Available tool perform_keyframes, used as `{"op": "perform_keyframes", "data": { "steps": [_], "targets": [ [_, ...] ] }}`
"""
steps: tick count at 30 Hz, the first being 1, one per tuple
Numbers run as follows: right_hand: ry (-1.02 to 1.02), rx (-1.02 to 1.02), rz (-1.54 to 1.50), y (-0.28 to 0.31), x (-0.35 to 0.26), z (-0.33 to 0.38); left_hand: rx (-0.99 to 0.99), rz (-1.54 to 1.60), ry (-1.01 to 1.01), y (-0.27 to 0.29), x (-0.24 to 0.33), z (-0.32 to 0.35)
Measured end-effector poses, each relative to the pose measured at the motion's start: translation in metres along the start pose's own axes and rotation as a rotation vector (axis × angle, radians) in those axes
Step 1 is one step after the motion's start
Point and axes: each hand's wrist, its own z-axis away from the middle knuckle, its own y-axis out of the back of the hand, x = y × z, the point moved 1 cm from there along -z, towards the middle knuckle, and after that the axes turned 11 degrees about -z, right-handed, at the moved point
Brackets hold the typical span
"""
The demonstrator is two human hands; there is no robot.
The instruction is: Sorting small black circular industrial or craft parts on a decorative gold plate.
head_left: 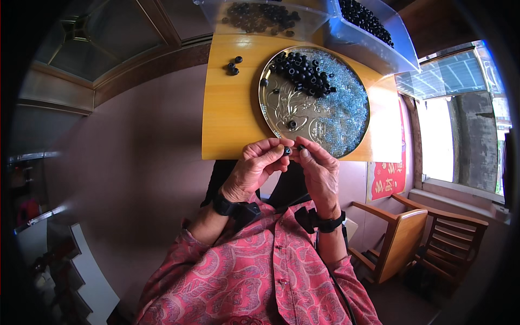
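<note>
Close together at the near edge of the round metal tray, my two hands are both closed in a pinch. My left hand [258, 164] grips a small black bead-like piece [287, 151] between thumb and forefinger. A second small dark piece [301, 147] sits in the fingertips of my right hand [320, 172]; its exact shape is too small to tell. On the tray [281, 116], black ring-like pieces [306, 76] lie heaped at the far side. Many tiny clear-blue pieces [346, 108] spread over its right part. One black piece [292, 125] lies apart near the front.
The tray rests on a yellow wooden table [227, 108]. Several loose black pieces [233, 69] lie left of it. Behind stand a clear plastic box [309, 27] and a bluish bin [374, 51], both holding black pieces. Wooden chairs [403, 244] stand at the lower right.
</note>
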Motion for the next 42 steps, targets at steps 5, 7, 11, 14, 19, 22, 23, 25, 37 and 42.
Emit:
{"op": "perform_keyframes", "data": {
  "steps": [5, 7, 11, 14, 19, 22, 23, 25, 37, 42],
  "targets": [
    [0.001, 0.003, 0.012, 0.002, 0.0, 0.0, 0.003, -0.007, 0.01, -0.001, 0.001, 0.001],
    [-0.012, 0.008, -0.025, 0.0, -0.002, 0.0, -0.013, 0.036, 0.011, -0.002, 0.002, 0.001],
    [-0.044, 0.01, -0.182, -0.002, -0.005, 0.002, -0.056, 0.093, -0.01, -0.001, 0.002, 0.0],
    [-0.021, -0.016, -0.234, 0.002, -0.002, 0.002, -0.016, 0.12, -0.022, -0.005, 0.004, 0.001],
    [-0.039, -0.026, -0.309, 0.004, -0.004, 0.003, -0.031, 0.123, -0.015, -0.003, 0.002, 0.003],
    [-0.018, -0.02, -0.327, 0.005, -0.003, 0.003, -0.039, 0.105, -0.004, -0.005, 0.004, 0.004],
    [-0.008, -0.018, -0.322, 0.006, -0.003, 0.003, -0.038, 0.104, -0.005, -0.005, 0.005, 0.004],
    [-0.001, -0.012, -0.305, 0.005, -0.003, 0.004, -0.026, 0.087, -0.002, -0.007, 0.006, 0.004],
    [0.219, -0.044, -0.097, -0.004, -0.003, 0.007, -0.055, 0.085, -0.017, -0.009, 0.002, 0.002],
    [0.283, -0.032, 0.067, -0.006, -0.003, 0.008, -0.041, 0.066, -0.022, -0.011, 0.002, 0.003]
  ]
}}
